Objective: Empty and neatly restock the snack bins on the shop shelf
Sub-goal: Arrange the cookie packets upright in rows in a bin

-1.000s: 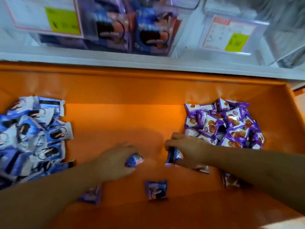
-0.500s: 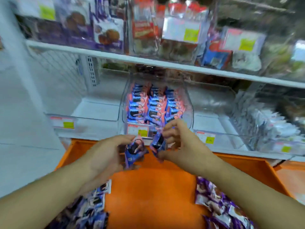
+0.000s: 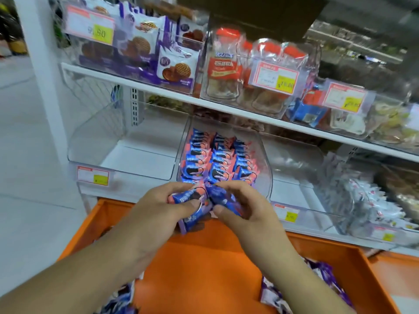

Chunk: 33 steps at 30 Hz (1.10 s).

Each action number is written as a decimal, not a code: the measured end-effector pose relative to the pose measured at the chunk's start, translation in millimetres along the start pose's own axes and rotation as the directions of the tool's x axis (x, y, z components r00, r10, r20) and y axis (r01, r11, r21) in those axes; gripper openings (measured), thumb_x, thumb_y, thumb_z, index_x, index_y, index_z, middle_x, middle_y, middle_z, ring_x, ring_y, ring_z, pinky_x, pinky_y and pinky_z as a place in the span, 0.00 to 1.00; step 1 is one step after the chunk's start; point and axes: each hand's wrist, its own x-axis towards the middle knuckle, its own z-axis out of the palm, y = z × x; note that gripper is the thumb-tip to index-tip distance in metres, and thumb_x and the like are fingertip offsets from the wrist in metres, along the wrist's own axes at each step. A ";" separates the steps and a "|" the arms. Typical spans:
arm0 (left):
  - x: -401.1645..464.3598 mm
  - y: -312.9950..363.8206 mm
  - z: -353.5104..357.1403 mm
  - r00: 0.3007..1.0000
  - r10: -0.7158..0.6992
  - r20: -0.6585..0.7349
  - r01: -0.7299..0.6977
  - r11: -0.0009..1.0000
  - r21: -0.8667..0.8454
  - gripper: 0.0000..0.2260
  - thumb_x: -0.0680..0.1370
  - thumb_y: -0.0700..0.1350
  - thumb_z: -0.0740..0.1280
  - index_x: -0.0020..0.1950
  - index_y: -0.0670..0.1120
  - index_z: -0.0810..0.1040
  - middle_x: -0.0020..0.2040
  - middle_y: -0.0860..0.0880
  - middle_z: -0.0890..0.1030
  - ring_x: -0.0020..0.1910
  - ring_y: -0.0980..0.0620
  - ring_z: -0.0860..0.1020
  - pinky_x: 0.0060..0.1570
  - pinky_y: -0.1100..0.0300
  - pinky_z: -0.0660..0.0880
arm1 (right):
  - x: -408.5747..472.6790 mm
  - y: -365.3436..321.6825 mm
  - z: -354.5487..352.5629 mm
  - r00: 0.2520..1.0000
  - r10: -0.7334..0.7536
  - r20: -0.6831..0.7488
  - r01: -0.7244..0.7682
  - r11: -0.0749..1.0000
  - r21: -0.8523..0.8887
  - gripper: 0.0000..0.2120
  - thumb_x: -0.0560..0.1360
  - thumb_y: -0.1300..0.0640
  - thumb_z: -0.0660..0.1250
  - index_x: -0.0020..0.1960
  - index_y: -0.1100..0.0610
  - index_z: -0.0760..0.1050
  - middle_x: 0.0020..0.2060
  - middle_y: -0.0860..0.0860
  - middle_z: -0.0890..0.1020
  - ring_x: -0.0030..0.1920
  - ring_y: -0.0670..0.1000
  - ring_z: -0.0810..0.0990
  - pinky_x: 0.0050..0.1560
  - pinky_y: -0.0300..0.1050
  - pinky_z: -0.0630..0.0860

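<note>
My left hand (image 3: 158, 211) grips blue cookie packets (image 3: 186, 197), one of them hanging below its fingers. My right hand (image 3: 244, 214) pinches another blue packet (image 3: 221, 198) right beside it. Both hands meet just in front of the middle clear bin (image 3: 265, 175), which holds neat rows of the same blue-and-pink packets (image 3: 217, 159). Below my arms lies the orange tray (image 3: 204, 257). It has blue packets (image 3: 120, 300) at its left and purple packets (image 3: 326, 282) at its right.
An empty clear bin (image 3: 102, 141) stands left of the filled one, another clear bin (image 3: 294, 159) to its right. Further right a bin (image 3: 367, 200) holds silvery packets. The upper shelf (image 3: 226, 109) carries biscuit bags and price tags.
Both hands picked up blue packets from the tray floor and lifted them to the front of the middle bin. The view tilted up from the tray to the shelves.
</note>
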 end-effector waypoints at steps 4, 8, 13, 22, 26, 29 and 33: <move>12.9 11.5 -4.5 1.000 0.007 -0.001 -0.007 1.000 -0.001 0.14 0.73 0.45 0.75 0.58 0.47 0.85 0.52 0.41 0.87 0.52 0.40 0.87 0.60 0.34 0.79 | 12.9 4.9 -13.8 0.990 0.138 0.023 -0.136 0.911 0.389 0.11 0.82 0.62 0.67 0.62 0.60 0.83 0.56 0.58 0.87 0.58 0.61 0.85 0.57 0.51 0.82; 16.2 17.8 -5.7 0.999 0.045 -0.008 -0.044 0.998 0.049 0.20 0.68 0.50 0.76 0.60 0.51 0.85 0.53 0.44 0.87 0.53 0.44 0.87 0.57 0.40 0.82 | 16.7 9.9 -23.2 0.984 0.180 0.012 -0.164 0.861 0.481 0.10 0.77 0.57 0.73 0.54 0.62 0.85 0.51 0.61 0.87 0.53 0.60 0.84 0.50 0.48 0.81; 13.2 17.7 -3.1 0.996 0.094 -0.013 -0.092 0.990 0.106 0.21 0.69 0.53 0.76 0.62 0.54 0.85 0.53 0.44 0.87 0.53 0.47 0.86 0.59 0.42 0.82 | 13.0 12.9 -28.5 0.988 0.156 -0.018 -0.130 0.877 0.462 0.15 0.77 0.55 0.71 0.58 0.65 0.82 0.51 0.66 0.85 0.46 0.57 0.81 0.42 0.46 0.78; -0.3 13.4 -0.6 0.999 0.048 -0.014 -0.048 0.998 0.033 0.15 0.77 0.39 0.73 0.64 0.42 0.81 0.53 0.39 0.87 0.55 0.37 0.85 0.61 0.47 0.79 | -2.8 2.2 -32.4 0.990 0.125 0.069 -0.143 0.858 0.494 0.22 0.69 0.63 0.69 0.62 0.68 0.76 0.47 0.66 0.84 0.44 0.64 0.84 0.33 0.50 0.80; -6.1 15.2 2.9 0.997 0.069 -0.029 -0.068 0.997 0.027 0.15 0.77 0.36 0.72 0.63 0.42 0.80 0.52 0.39 0.87 0.53 0.37 0.86 0.63 0.40 0.79 | -6.9 3.5 -31.6 0.995 0.086 0.046 -0.098 0.898 0.430 0.20 0.71 0.61 0.74 0.60 0.65 0.75 0.44 0.65 0.84 0.43 0.66 0.80 0.34 0.49 0.77; -7.6 17.5 3.9 0.995 0.091 -0.028 -0.090 0.996 0.019 0.16 0.77 0.33 0.71 0.63 0.46 0.81 0.51 0.40 0.87 0.54 0.37 0.86 0.64 0.38 0.78 | -6.8 4.1 -31.0 0.997 0.076 0.018 -0.077 0.915 0.397 0.18 0.71 0.61 0.74 0.58 0.64 0.74 0.41 0.64 0.83 0.40 0.63 0.75 0.35 0.48 0.74; -4.0 18.7 3.1 0.994 0.099 -0.042 -0.100 0.995 -0.016 0.15 0.78 0.32 0.70 0.62 0.45 0.83 0.52 0.40 0.87 0.56 0.37 0.85 0.63 0.38 0.79 | -6.3 2.4 -30.0 0.997 0.067 0.030 -0.073 0.919 0.388 0.17 0.72 0.60 0.75 0.54 0.63 0.71 0.47 0.73 0.81 0.39 0.59 0.72 0.36 0.48 0.71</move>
